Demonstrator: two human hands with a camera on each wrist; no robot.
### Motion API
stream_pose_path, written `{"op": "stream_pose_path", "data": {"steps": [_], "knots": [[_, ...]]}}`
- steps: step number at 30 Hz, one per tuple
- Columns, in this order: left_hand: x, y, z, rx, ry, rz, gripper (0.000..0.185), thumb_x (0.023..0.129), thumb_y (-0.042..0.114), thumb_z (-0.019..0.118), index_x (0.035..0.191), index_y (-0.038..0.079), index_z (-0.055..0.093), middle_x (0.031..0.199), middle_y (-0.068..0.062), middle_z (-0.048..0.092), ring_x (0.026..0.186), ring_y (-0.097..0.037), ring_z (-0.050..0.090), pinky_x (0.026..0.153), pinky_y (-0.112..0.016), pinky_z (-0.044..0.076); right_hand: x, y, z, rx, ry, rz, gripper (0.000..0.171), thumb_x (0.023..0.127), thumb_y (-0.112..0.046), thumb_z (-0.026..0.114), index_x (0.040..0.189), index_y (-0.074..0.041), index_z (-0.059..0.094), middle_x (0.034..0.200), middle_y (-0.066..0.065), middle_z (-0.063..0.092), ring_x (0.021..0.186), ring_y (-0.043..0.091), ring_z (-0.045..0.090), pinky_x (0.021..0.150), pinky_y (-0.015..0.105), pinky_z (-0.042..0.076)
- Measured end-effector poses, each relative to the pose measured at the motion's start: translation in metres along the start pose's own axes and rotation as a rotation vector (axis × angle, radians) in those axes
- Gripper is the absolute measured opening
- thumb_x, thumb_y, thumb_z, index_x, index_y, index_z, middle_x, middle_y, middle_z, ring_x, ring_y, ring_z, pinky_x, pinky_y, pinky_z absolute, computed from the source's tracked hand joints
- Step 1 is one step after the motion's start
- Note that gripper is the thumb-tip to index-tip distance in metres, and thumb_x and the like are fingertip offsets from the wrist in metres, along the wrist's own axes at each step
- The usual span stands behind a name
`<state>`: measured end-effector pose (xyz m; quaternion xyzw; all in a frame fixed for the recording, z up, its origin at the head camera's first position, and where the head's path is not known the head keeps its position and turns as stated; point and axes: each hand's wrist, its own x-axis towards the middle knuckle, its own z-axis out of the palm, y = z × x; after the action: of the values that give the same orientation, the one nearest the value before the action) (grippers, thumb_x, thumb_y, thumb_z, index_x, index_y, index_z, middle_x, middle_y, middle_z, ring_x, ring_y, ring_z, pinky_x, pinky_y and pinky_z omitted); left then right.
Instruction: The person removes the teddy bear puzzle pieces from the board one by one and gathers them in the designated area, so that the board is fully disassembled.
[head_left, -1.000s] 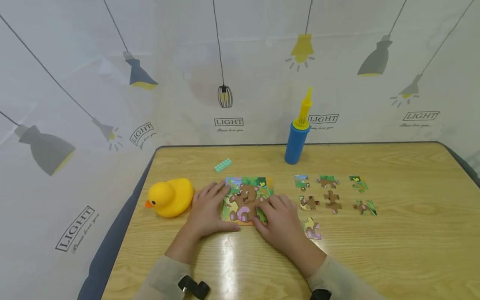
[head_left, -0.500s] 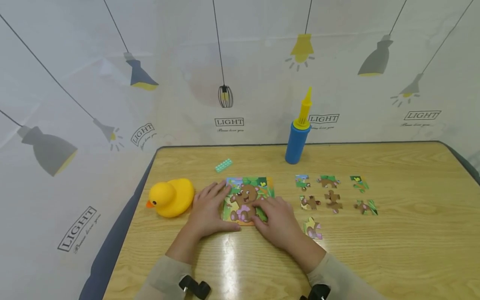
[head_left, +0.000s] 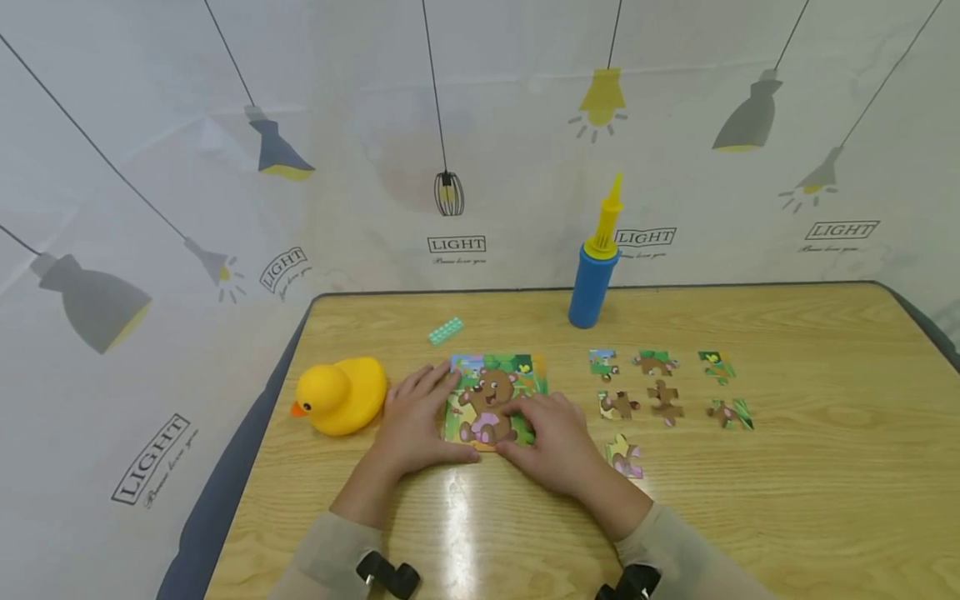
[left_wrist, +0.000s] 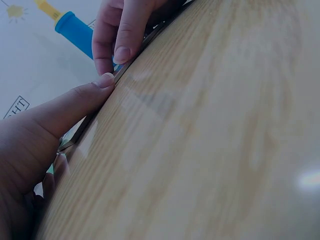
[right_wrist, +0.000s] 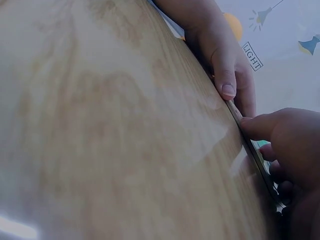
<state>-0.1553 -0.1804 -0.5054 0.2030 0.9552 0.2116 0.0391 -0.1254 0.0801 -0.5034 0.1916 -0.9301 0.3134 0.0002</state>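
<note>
A jigsaw puzzle (head_left: 495, 387) with a brown bear picture lies flat in the middle of the wooden table. My left hand (head_left: 416, 421) steadies it in the head view, fingers extended along its left side and thumb stretched by the front edge. Over the front right part, my right hand (head_left: 551, 442) pinches at the puzzle with bent index finger and thumb. The hand hides that corner, and single piece outlines are hard to make out. To the right lie several loose puzzle pieces (head_left: 618, 405). Both wrist views show the thumbs close to the puzzle's thin front edge (right_wrist: 235, 111).
A yellow rubber duck (head_left: 345, 396) sits left of my left hand. Behind the puzzle lies a mint toy brick (head_left: 446, 331). A blue and yellow hand pump (head_left: 592, 283) stands upright near the table's back edge, in front of a lamp-printed wall covering (head_left: 360, 100).
My right hand's fingertips have slid left and toward the front edge of the puzzle, from the bear's raised arm to its legs. The left hand stays put.
</note>
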Motion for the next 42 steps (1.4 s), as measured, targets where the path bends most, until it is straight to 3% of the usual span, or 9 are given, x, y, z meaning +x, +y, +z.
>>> {"op": "stream_pose_path", "data": {"steps": [24, 34, 42], "knots": [[0.000, -0.001, 0.001, 0.003, 0.000, 0.006, 0.130, 0.064, 0.083, 0.085, 0.167, 0.018, 0.040, 0.176, -0.001, 0.025, 0.160, -0.034, 0.022, 0.125, -0.061, 0.017, -0.001, -0.004, 0.002, 0.009, 0.004, 0.035, 0.043, 0.088, -0.042, 0.089, 0.126, -0.026, 0.074, 0.080, -0.011, 0.051, 0.081, 0.015, 0.042, 0.076, 0.039, 0.032], [0.000, -0.002, 0.002, -0.001, 0.000, -0.001, 0.130, 0.064, 0.084, 0.084, 0.167, 0.019, 0.040, 0.177, 0.000, 0.024, 0.160, -0.033, 0.021, 0.125, -0.060, 0.016, -0.006, -0.010, 0.002, -0.055, 0.042, 0.041, 0.046, 0.087, -0.043, 0.090, 0.126, -0.023, 0.074, 0.108, -0.005, 0.066, 0.098, 0.017, 0.054, 0.085, 0.043, 0.041], [0.000, -0.002, 0.001, 0.007, 0.003, 0.002, 0.130, 0.064, 0.085, 0.083, 0.167, 0.018, 0.041, 0.176, -0.001, 0.025, 0.160, -0.034, 0.021, 0.125, -0.061, 0.017, -0.008, -0.015, 0.001, -0.063, 0.070, 0.044, 0.048, 0.085, -0.039, 0.092, 0.125, -0.020, 0.073, 0.110, -0.002, 0.068, 0.097, 0.021, 0.056, 0.086, 0.046, 0.044]]}}
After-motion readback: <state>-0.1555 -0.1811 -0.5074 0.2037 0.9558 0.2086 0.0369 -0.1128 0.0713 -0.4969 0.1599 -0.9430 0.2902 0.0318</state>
